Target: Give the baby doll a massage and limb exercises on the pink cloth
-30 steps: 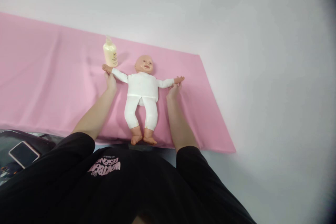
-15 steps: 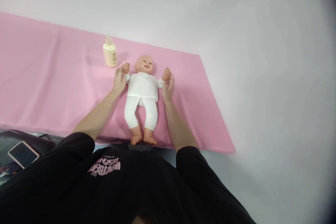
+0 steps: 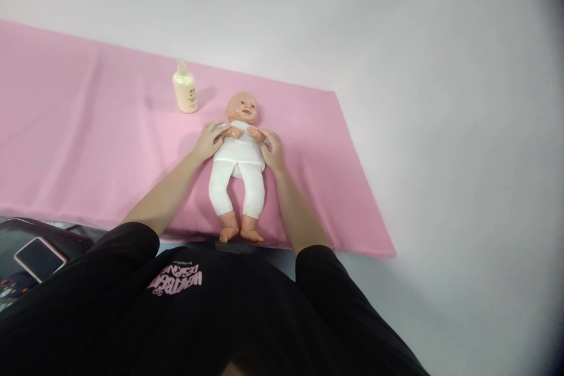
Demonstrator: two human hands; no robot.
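A baby doll (image 3: 239, 171) in white clothes lies on its back on a pink cloth (image 3: 88, 147), head away from me. My left hand (image 3: 208, 141) grips the doll's arm on the left side and my right hand (image 3: 273, 150) grips the arm on the right side. Both doll arms are folded in over its chest, the small hands nearly meeting. A cream lotion bottle (image 3: 185, 90) stands upright on the cloth, up and to the left of the doll's head.
The pink cloth covers a white surface (image 3: 440, 129) that stretches to the right and behind. A phone (image 3: 39, 258) lies on a dark bag at the lower left. My black shirt fills the bottom of the view.
The doll's arms went from spread wide, to raised beside its head, to crossed over its chest. My two hands moved inward with them.
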